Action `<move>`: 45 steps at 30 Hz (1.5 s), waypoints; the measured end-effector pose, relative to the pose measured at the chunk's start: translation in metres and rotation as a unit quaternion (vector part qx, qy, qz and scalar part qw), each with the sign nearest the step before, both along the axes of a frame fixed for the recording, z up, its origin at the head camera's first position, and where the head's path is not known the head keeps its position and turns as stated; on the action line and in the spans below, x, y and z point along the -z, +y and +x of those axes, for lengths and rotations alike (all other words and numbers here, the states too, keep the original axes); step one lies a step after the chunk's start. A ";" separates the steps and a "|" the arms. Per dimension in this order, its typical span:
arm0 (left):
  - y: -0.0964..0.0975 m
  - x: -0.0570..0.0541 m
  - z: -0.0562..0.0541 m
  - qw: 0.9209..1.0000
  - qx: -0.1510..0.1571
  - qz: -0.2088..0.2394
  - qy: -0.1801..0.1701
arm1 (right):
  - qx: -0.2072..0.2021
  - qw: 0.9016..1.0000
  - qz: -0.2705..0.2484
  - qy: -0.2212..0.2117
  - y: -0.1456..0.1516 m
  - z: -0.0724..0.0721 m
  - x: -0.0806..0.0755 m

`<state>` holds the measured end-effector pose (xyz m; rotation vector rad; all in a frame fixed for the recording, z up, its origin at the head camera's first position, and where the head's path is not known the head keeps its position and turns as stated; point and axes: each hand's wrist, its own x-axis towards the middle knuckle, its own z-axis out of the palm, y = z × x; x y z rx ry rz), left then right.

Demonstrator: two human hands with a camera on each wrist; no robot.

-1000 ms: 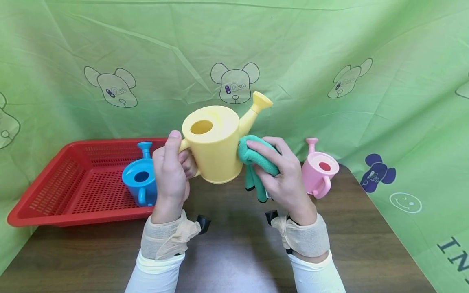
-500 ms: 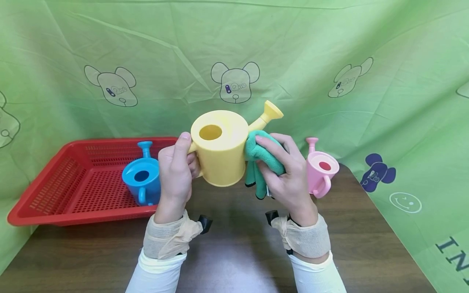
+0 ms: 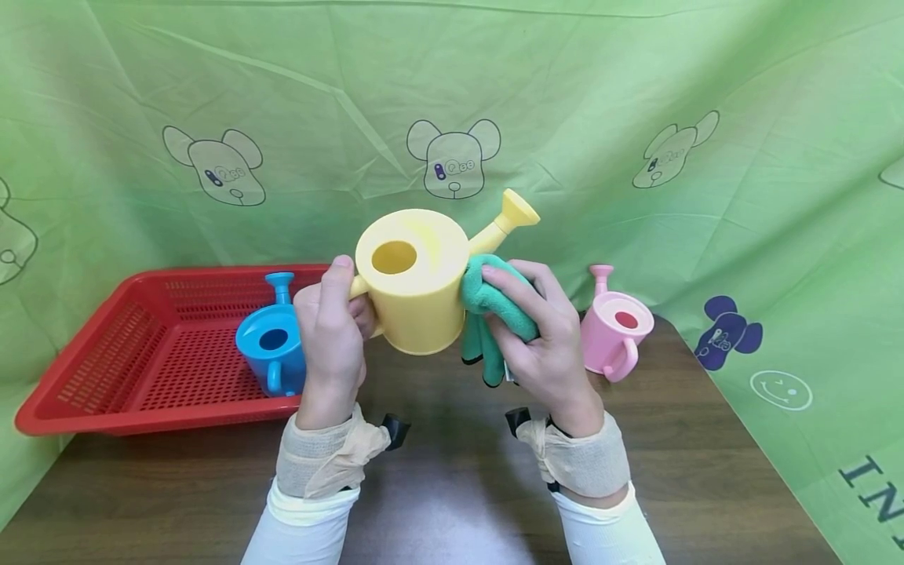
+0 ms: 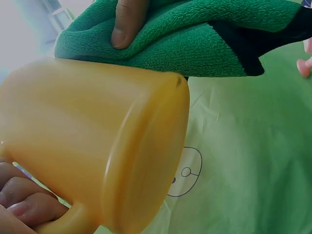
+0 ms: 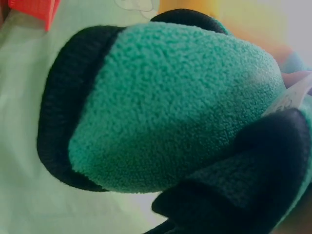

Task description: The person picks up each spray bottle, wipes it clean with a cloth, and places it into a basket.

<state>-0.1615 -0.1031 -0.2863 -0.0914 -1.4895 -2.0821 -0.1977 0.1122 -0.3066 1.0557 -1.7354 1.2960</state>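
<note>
My left hand [image 3: 330,337] grips the handle of a yellow watering can [image 3: 420,302], holding it up above the table with its spout pointing right. In my right hand [image 3: 547,337] is a folded green towel [image 3: 497,302] with dark edging, its loose end hanging down. The towel presses against the can's right side, just under the spout. In the left wrist view, a finger lies over the green towel [image 4: 165,44] along the wall of the yellow can [image 4: 73,117]. Folds of the towel [image 5: 180,102] fill most of the right wrist view.
A red plastic basket [image 3: 92,424] stands at the left with a blue watering can [image 3: 271,345] inside. On the right of the brown table [image 3: 452,471] stands a pink watering can [image 3: 614,333]. A green printed cloth [image 3: 452,78] hangs behind.
The yellow can shifted right and slightly down, then partly back left and up, with both hands following. The green towel stayed against its side. Basket, blue can and pink can kept their places.
</note>
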 end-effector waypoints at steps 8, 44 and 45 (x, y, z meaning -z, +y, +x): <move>-0.001 -0.001 -0.002 0.997 -0.009 0.054 0.045 | 0.008 0.999 0.029 -0.019 -0.003 0.000 0.002; -0.013 -0.009 0.000 0.999 0.007 -0.051 -0.013 | 0.108 0.993 0.004 -0.046 -0.006 -0.006 -0.003; -0.013 -0.008 0.000 0.998 0.006 -0.058 -0.013 | 0.113 0.993 0.001 -0.047 -0.006 -0.006 -0.003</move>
